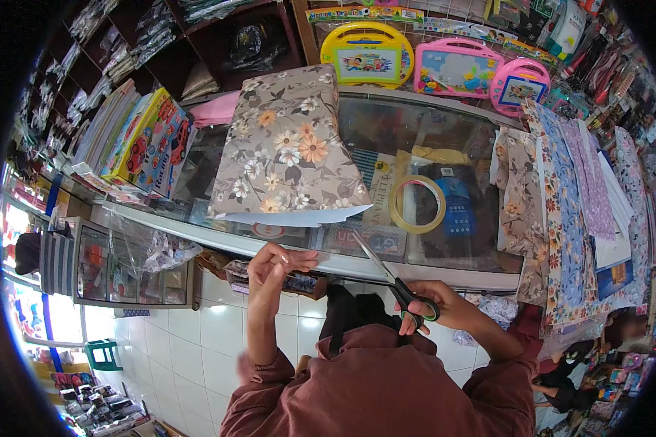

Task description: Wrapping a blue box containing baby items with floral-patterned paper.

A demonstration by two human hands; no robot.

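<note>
A pair of scissors with black and green handles (404, 292) is in my right hand (423, 306), its blades pointing up and left over the counter's front edge. My left hand (279, 265) is raised near that edge, fingers bent and apart, holding nothing. Beyond it, floral patterned paper (290, 147) lies folded over on the glass counter (470, 123), its cut white edge facing me. A roll of clear yellowish tape (417, 204) lies flat on the glass, right of the floral paper. What is under the paper is hidden.
Books and a boxed toy (142, 142) stand at the counter's left. Several sheets of patterned paper (568, 207) hang over its right end. Drawing boards (367, 57) line the back. A green stool (103, 355) stands on the floor at left; people are at lower right.
</note>
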